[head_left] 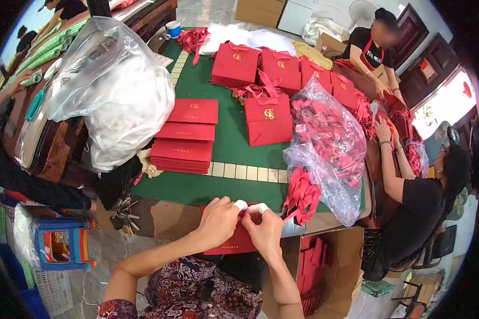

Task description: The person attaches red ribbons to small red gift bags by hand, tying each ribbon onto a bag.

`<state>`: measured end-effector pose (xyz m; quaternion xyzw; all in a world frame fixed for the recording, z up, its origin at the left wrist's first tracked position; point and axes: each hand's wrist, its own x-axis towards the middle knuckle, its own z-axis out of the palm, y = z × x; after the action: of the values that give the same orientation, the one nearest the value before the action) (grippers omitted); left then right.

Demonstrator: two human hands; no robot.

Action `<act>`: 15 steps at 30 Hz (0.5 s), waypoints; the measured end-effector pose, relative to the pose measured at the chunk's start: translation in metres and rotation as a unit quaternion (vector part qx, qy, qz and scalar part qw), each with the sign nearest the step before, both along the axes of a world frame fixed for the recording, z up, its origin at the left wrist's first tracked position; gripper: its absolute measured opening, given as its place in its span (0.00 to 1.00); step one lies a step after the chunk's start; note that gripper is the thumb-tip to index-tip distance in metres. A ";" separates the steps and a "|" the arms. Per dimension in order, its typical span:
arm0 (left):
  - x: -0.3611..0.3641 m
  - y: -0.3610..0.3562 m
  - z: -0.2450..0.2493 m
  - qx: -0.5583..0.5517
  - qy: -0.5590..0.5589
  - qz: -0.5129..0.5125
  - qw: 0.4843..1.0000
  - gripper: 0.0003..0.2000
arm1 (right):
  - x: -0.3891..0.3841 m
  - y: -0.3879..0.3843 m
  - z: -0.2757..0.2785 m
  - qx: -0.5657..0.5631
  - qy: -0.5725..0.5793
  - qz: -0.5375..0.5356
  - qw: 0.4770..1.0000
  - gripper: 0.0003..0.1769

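At the near edge of the table I hold a red paper bag (233,245) low in front of me. My left hand (220,222) is closed on the bag's upper edge, its fingertips bent inward. Close beside it, my right hand (264,229) pinches the same edge, the tips almost meeting. White wrapping covers a finger on each hand. Whether a ribbon is between the fingertips is hidden. A bundle of red ribbons (302,196) lies just right of my right hand. Left of centre stands a stack of flat red bags (181,151) with gold print.
Red bags with ribbon handles (269,119) stand on the green tabletop (229,141). Clear plastic holds more ribbons (330,133); a big plastic sack (122,95) stands left. A cardboard box (343,266) of red bags is by my right arm. Two people work at the right.
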<state>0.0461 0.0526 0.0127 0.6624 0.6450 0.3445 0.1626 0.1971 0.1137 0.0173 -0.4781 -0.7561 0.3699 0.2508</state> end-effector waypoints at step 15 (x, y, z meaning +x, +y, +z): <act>-0.012 0.006 0.001 -0.048 -0.113 0.023 0.992 0.15 | 0.014 0.016 0.020 0.093 0.050 0.038 0.994 0.07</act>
<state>0.0345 0.0589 0.0138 0.5955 0.6532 0.3898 0.2582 0.2114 0.1295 0.0368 -0.4049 -0.7913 0.3308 0.3169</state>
